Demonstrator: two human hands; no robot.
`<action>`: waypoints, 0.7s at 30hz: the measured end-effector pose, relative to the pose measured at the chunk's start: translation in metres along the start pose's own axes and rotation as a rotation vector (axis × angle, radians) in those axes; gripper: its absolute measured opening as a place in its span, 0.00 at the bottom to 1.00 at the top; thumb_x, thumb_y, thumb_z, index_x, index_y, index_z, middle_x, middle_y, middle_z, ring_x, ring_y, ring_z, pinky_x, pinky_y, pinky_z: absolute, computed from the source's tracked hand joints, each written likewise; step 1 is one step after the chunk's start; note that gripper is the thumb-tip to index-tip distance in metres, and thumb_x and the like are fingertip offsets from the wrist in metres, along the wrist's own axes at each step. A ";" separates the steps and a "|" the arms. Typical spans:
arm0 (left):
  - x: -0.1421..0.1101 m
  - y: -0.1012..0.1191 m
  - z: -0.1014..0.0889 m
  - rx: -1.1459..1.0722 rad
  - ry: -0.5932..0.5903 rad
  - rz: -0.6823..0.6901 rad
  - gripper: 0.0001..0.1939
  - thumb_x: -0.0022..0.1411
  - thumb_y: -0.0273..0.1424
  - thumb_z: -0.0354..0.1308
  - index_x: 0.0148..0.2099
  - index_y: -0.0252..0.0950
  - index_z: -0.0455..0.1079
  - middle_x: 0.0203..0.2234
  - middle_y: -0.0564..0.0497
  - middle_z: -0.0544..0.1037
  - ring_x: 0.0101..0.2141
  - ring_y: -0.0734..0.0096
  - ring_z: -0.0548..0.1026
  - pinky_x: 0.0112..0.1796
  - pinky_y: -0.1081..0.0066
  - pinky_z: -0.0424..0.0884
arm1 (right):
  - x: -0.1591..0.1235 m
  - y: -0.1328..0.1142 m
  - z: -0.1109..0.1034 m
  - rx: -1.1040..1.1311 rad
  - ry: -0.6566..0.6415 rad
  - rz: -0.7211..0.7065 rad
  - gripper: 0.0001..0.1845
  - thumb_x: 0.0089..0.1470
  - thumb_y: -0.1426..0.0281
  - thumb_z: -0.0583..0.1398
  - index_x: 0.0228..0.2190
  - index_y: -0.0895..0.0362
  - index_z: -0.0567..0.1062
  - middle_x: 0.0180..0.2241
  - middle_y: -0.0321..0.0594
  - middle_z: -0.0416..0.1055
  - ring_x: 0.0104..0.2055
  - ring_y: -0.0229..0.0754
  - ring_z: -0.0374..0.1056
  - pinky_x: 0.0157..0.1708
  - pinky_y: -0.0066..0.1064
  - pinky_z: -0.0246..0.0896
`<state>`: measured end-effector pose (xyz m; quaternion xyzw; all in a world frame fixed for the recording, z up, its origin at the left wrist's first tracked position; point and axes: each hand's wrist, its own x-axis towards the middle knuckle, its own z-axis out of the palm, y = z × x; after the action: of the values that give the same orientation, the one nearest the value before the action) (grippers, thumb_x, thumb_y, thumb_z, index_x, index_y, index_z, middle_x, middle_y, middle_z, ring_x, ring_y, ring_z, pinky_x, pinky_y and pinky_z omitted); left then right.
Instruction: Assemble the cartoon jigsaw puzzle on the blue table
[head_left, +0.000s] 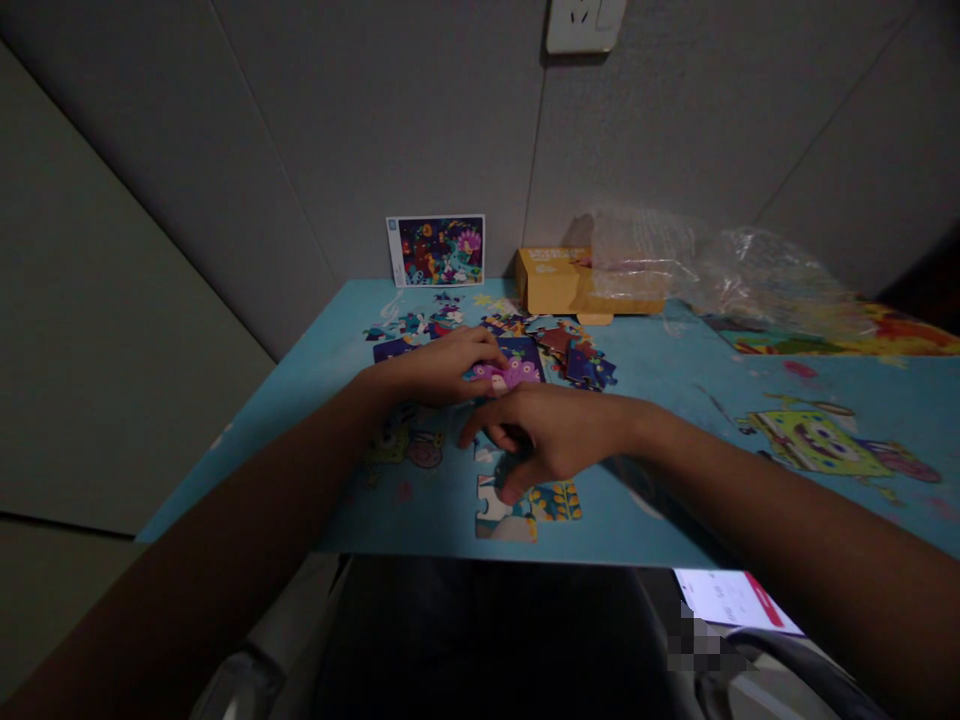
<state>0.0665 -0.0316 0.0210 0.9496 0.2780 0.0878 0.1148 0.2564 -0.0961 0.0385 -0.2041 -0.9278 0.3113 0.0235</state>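
My left hand rests with fingers stretched over the joined dark-blue and pink puzzle section. Just below it, my right hand arches over the table, thumb and fingers apart, with nothing visible between them. Its fingertips are close to a pale blue piece, partly hidden. Near the right thumb lie joined puzzle pieces with white, grey and yellow leaf patterns. Behind the hands is a pile of loose puzzle pieces, and more pieces are scattered to the left.
A picture card leans against the wall at the back. Beside it sits a yellow box, with clear plastic wrapping partly over it. The blue cartoon-printed table ends close to my lap. A lit phone lies below its edge.
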 end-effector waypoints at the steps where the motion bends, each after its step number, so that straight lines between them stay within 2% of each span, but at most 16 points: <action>1: 0.000 0.000 0.000 -0.001 0.004 0.003 0.18 0.62 0.35 0.55 0.52 0.35 0.71 0.51 0.42 0.70 0.53 0.59 0.67 0.56 0.60 0.60 | 0.000 0.000 0.000 0.000 0.000 0.004 0.30 0.44 0.63 0.71 0.48 0.61 0.73 0.24 0.28 0.64 0.22 0.31 0.58 0.23 0.25 0.46; 8: -0.001 -0.003 0.001 -0.018 0.008 0.011 0.19 0.63 0.37 0.54 0.52 0.33 0.71 0.50 0.41 0.70 0.52 0.61 0.67 0.56 0.63 0.61 | 0.001 0.002 0.001 -0.005 0.005 0.022 0.26 0.46 0.66 0.70 0.46 0.62 0.74 0.25 0.30 0.65 0.23 0.31 0.58 0.24 0.26 0.46; 14: -0.001 -0.001 0.000 -0.014 -0.015 -0.009 0.19 0.63 0.37 0.54 0.53 0.34 0.71 0.51 0.42 0.69 0.52 0.61 0.67 0.56 0.62 0.61 | -0.001 -0.007 -0.001 -0.070 -0.014 0.018 0.34 0.38 0.57 0.72 0.46 0.59 0.75 0.29 0.34 0.70 0.25 0.34 0.61 0.26 0.27 0.49; 21: -0.001 -0.004 0.001 -0.009 -0.004 0.007 0.18 0.63 0.36 0.55 0.53 0.36 0.71 0.51 0.42 0.69 0.52 0.61 0.68 0.55 0.62 0.62 | -0.002 -0.011 -0.001 -0.100 -0.031 -0.031 0.31 0.41 0.57 0.71 0.45 0.58 0.76 0.39 0.43 0.75 0.36 0.42 0.69 0.33 0.30 0.56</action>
<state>0.0640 -0.0294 0.0195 0.9503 0.2740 0.0874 0.1195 0.2548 -0.1038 0.0459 -0.1858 -0.9455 0.2673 0.0038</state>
